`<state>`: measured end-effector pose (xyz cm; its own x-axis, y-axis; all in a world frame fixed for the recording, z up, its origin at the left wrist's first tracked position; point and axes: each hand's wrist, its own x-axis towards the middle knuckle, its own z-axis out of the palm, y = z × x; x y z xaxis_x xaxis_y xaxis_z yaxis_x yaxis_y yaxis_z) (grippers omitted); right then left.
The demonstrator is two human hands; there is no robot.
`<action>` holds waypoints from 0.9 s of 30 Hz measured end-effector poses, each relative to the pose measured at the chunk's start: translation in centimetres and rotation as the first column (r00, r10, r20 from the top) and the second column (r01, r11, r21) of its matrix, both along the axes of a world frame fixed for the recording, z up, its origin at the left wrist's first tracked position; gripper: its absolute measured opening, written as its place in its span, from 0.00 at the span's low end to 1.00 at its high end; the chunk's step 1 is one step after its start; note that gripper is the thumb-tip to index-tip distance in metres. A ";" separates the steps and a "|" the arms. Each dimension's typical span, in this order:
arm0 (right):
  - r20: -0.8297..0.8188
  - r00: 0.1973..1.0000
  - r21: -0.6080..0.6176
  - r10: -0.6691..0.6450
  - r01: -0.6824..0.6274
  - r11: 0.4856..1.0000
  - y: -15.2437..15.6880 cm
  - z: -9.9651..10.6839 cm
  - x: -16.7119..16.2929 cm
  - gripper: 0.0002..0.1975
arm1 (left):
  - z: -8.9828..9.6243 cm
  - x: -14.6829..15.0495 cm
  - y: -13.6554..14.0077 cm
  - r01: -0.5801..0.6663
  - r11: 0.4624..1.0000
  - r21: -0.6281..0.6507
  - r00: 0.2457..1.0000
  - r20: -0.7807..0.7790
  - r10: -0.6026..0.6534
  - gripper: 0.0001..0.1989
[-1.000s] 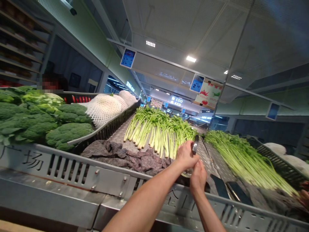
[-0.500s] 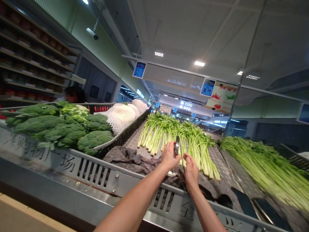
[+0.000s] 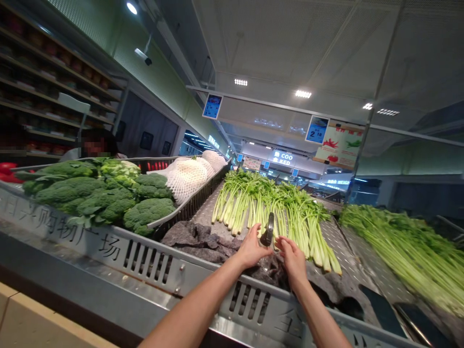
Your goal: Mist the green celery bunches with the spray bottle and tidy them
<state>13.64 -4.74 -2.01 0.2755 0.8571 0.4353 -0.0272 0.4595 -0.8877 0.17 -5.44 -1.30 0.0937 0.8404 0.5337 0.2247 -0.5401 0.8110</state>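
Observation:
My left hand point(image 3: 250, 250) reaches over the front of the celery bin, its fingers and thumb curved around a small dark, curved thing point(image 3: 268, 232) that stands upright. Its exact kind I cannot make out. Close on the other side is my right hand point(image 3: 293, 261), with bent fingers spread apart and nothing visible in them. Behind both hands lies a row of celery point(image 3: 275, 208), pale stalk ends toward me. Crumpled dark grey cloth point(image 3: 203, 244) runs under my hands; something clear and shiny shows faintly below them.
A crate rim point(image 3: 181, 278) runs along the front. On the left are broccoli heads point(image 3: 87, 193) and net-wrapped white produce point(image 3: 188, 176). Two dark flat devices lie right, one a phone-like slab point(image 3: 382, 309). A mirror point(image 3: 402, 251) reflects celery. A person point(image 3: 96, 145) stands behind the broccoli.
Both hands have dropped slightly toward me. My right fingers have spread, and the dark thing has turned and lowered a little. The whole view has shifted slightly.

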 end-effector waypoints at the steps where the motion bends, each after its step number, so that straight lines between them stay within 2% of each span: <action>1: -0.033 0.999 -0.001 -0.011 0.011 1.000 -0.2 0.1 0.1 0.18 | 0.0 -0.3 -0.1 0.026 1.000 0.016 0.999 0.047 -0.027 0.38; 4: -0.141 0.990 0.028 -0.017 0.021 0.999 -1.0 0.8 0.7 0.17 | 0.4 -1.7 0.0 0.006 0.997 0.081 0.968 0.249 -0.026 0.28; 5: -0.183 0.983 0.057 -0.003 0.014 0.998 -1.3 1.2 0.9 0.16 | 0.6 -2.2 0.1 -0.041 0.995 0.086 0.938 0.346 0.009 0.23; 7: -0.275 0.960 0.144 0.047 -0.007 0.990 -2.0 2.3 1.4 0.16 | 1.3 -3.1 0.3 -0.124 0.991 0.052 0.833 0.549 0.075 0.15; 9: -0.340 0.934 0.216 0.113 -0.040 0.976 -3.0 3.5 1.9 0.16 | 2.3 -3.8 -0.1 -0.103 0.995 0.015 0.732 0.679 0.065 0.13; 11: -0.346 0.924 0.289 0.165 -0.062 0.955 -4.2 4.8 2.2 0.17 | 3.5 -4.0 -1.2 -0.005 0.999 0.052 0.684 0.728 -0.035 0.14; 13: -0.308 0.927 0.368 0.214 -0.091 0.925 -5.8 5.7 2.3 0.17 | 4.6 -3.7 -3.1 0.085 0.983 0.160 0.687 0.705 -0.174 0.20; 15: -0.216 0.928 0.442 0.304 -0.185 0.878 -7.6 6.3 2.1 0.21 | 5.5 -3.2 -5.3 0.140 0.954 0.267 0.708 0.646 -0.285 0.28; 18: -0.116 0.938 0.531 0.328 -0.221 0.818 -10.3 6.6 1.5 0.31 | 6.1 -2.1 -8.1 0.188 0.909 0.373 0.775 0.513 -0.370 0.43; 21: -0.031 0.939 0.511 0.343 -0.280 0.813 -11.8 6.3 0.8 0.35 | 6.0 -1.2 -9.2 0.283 0.873 0.398 0.798 0.408 -0.444 0.47; 25: 0.037 0.951 0.498 0.307 -0.283 0.820 -11.7 5.5 0.5 0.39 | 5.6 -0.6 -9.1 0.294 0.864 0.408 0.847 0.308 -0.433 0.47; 27: 0.025 0.951 0.513 0.309 -0.278 0.812 -11.5 5.3 0.5 0.39 | 5.4 -0.4 -8.8 0.306 0.856 0.417 0.847 0.291 -0.444 0.47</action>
<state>14.12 -16.25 3.28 0.0835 0.5663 0.8200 -0.2761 0.8038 -0.5270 -0.27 -14.25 4.15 0.1049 0.5366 0.8373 -0.3268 -0.7766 0.5387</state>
